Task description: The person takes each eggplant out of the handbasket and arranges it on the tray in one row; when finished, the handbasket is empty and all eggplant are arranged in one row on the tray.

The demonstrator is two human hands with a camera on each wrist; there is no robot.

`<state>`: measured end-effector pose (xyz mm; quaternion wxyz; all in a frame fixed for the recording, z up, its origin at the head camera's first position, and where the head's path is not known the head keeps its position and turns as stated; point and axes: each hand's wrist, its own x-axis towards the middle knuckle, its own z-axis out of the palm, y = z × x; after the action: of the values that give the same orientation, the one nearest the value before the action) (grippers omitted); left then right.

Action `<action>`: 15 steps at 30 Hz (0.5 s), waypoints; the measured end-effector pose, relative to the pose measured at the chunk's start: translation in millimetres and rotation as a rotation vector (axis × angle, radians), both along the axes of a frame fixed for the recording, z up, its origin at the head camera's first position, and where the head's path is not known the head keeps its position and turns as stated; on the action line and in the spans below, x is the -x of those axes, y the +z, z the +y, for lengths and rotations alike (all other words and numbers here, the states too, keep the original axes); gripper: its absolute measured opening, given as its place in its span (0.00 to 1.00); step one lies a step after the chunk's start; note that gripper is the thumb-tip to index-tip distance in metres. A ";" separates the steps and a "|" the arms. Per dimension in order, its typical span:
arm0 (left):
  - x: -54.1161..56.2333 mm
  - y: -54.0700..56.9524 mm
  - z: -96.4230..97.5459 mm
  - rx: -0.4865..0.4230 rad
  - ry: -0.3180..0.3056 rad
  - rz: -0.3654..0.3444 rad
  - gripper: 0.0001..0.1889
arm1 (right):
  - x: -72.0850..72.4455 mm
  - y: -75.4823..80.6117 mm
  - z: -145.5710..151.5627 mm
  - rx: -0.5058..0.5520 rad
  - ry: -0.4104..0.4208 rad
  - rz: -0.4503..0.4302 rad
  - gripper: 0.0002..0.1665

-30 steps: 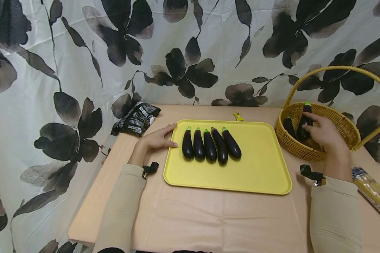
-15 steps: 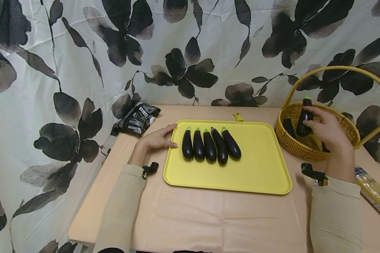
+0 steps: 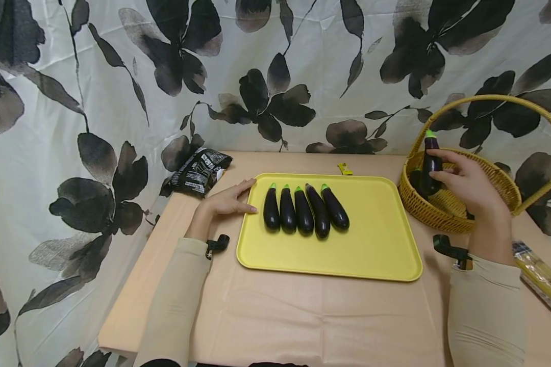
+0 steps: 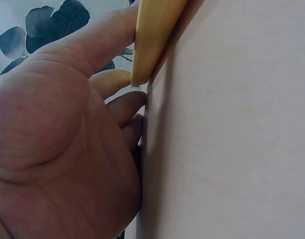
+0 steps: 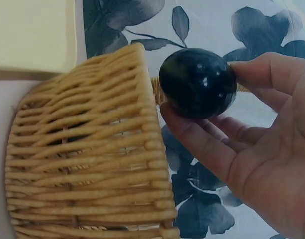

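My right hand (image 3: 473, 186) holds a dark purple eggplant (image 3: 431, 165) with a green tip, pinched between thumb and fingers above the wicker basket (image 3: 445, 219). In the right wrist view the eggplant (image 5: 197, 82) shows end-on, just past the basket rim (image 5: 147, 99). Another eggplant (image 3: 414, 178) lies inside the basket, partly hidden by the held one. My left hand (image 3: 225, 201) rests at the left edge of the yellow tray (image 3: 372, 229), its thumb touching the rim and its fingers fairly straight. Several eggplants (image 3: 304, 213) lie side by side on the tray's left half.
A black printed packet (image 3: 199, 171) lies at the table's back left. Behind the tray is a small yellow wrapper (image 3: 345, 168). A yellow package (image 3: 542, 275) lies at the right, near my right forearm. The basket's tall handle (image 3: 491, 98) arches over it.
My right hand has raised the eggplant from inside the basket and shifted it slightly left, toward the tray. The left hand and the eggplants on the tray have stayed in place.
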<state>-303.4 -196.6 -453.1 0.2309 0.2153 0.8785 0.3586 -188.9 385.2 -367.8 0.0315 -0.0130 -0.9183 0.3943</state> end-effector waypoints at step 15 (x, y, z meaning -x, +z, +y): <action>0.2 1.1 -0.2 0.005 -0.003 0.002 0.57 | 1.7 8.1 -10.7 0.129 0.134 -0.033 0.33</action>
<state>-303.5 -196.8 -451.9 0.2311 0.2163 0.8793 0.3559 -190.6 374.5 -359.7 -0.0112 0.0400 -0.8903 0.4534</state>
